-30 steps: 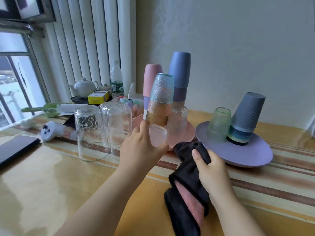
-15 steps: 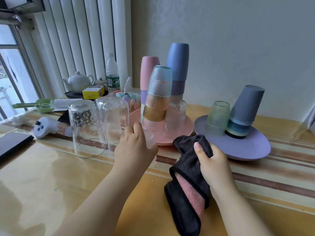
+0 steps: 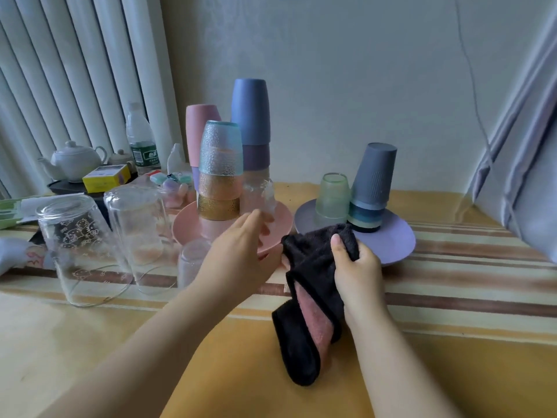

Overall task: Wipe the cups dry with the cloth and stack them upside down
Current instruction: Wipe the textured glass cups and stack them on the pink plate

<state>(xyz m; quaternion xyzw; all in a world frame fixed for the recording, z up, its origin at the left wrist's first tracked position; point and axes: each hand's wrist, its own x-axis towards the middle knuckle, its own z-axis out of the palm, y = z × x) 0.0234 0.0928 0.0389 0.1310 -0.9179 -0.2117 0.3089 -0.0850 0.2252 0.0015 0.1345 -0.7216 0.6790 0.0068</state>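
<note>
My left hand (image 3: 238, 251) hovers open over the near rim of the pink plate (image 3: 281, 220), fingers loosely extended and holding nothing. Just left of its wrist a small clear cup (image 3: 193, 262) stands upside down on the table. My right hand (image 3: 357, 268) grips a black and pink cloth (image 3: 310, 285) that hangs down onto the table. On the pink plate stand an upside-down stack of textured cups (image 3: 221, 167), a clear cup (image 3: 262, 193), and taller pink (image 3: 196, 128) and blue (image 3: 250, 116) cup stacks. A purple plate (image 3: 399, 245) carries a green cup (image 3: 333, 194) and a grey-blue stack (image 3: 373, 179).
Two tall clear glasses (image 3: 75, 239) (image 3: 138, 227) stand upside down at the left. Behind them are a white teapot (image 3: 73, 159), a yellow box (image 3: 105, 178) and a water bottle (image 3: 141, 140). A grey curtain (image 3: 524, 164) hangs at the right edge.
My left hand has set the small clear cup down on the table beside the tall glasses and let go. It now reaches toward the pink plate. The right hand keeps the cloth.
</note>
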